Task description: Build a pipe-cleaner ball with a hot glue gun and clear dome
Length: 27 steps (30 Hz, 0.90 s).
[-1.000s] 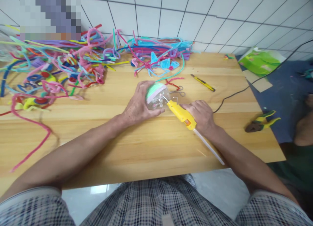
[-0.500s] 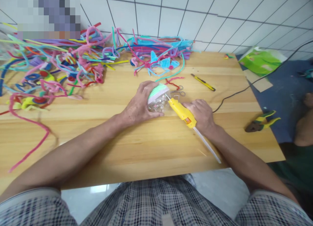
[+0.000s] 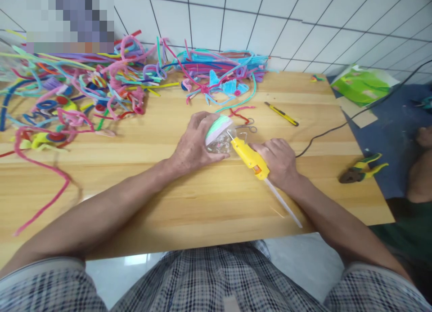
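Observation:
My left hand (image 3: 194, 145) is closed around a clear plastic container (image 3: 218, 145), lying tilted, with bands of green and pale lilac pipe cleaner (image 3: 216, 130) wrapped on it. A yellow glue gun (image 3: 250, 158) is gripped in my right hand (image 3: 278, 161). Its metal nozzle is at the container's clear side, beside the lilac band; whether it touches, I cannot tell. A clear glue stick (image 3: 283, 202) sticks out of the gun's back end. A green strand runs from behind the container. Just beyond my hands lie small scissors (image 3: 249, 127) and a red pipe cleaner (image 3: 240, 112).
A tangled heap of coloured pipe cleaners (image 3: 84, 91) covers the table's left, with blue and pink bundles (image 3: 222, 62) along the wall. A yellow utility knife (image 3: 281, 114) and pliers (image 3: 359, 168) lie to the right. A black cord (image 3: 337, 123) trails rightward. Another person's arm (image 3: 418, 172) shows far right.
The glue gun's nozzle has shifted slightly left along the container, and its back end has swung a little left. My left hand keeps its hold on the container.

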Tool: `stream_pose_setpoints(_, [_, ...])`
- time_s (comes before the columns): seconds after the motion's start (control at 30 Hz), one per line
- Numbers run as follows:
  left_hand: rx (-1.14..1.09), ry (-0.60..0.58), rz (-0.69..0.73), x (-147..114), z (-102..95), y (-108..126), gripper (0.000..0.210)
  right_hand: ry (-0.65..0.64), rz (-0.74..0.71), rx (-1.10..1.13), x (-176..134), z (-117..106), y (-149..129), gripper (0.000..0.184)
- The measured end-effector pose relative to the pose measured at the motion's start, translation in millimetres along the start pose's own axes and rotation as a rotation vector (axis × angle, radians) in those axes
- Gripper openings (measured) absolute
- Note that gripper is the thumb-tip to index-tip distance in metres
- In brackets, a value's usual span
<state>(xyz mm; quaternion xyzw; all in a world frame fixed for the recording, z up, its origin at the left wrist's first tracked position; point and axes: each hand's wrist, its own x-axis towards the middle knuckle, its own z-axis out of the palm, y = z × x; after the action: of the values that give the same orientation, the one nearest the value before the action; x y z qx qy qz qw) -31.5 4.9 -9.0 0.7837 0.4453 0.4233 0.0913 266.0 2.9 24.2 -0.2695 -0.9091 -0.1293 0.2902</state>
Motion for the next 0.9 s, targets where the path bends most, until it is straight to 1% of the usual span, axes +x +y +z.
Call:
stream_pose_setpoints(0.1, [-0.012,-0.004,0.000,0.6,-0.7,0.4,0.110,0.016,-0.014,-0.011,2.0,-1.5,0.5,0.040])
stream_pose_setpoints(0.27, [0.007,-0.019,-0.004,1.4,-2.3,0.8,0.111,-0.012,0.029,0.015,-0.3,-0.8,-0.2,0.049])
stream_pose_setpoints(0.43, [0.018,0.003,-0.008,2.1,-0.9,1.3,0.109,-0.003,-0.014,0.020,-0.6,-0.4,-3.9,0.052])
stream_pose_setpoints(0.6, [0.011,0.030,0.028,3.3,0.8,1.0,0.107,0.030,-0.029,0.013,4.5,-1.4,-7.1,0.056])
stream_pose_setpoints(0.67, [0.015,0.029,0.023,3.6,0.6,1.1,0.107,0.031,-0.026,0.008,5.2,-1.5,-7.3,0.055])
stream_pose_setpoints(0.77, [0.015,0.011,-0.001,3.7,-0.6,1.7,0.106,0.016,0.000,0.000,4.3,-1.1,-6.4,0.049])
stream_pose_setpoints(0.9, [-0.001,-0.012,-0.010,2.9,-2.2,1.7,0.107,0.042,0.011,0.029,4.0,-0.8,-5.3,0.047])
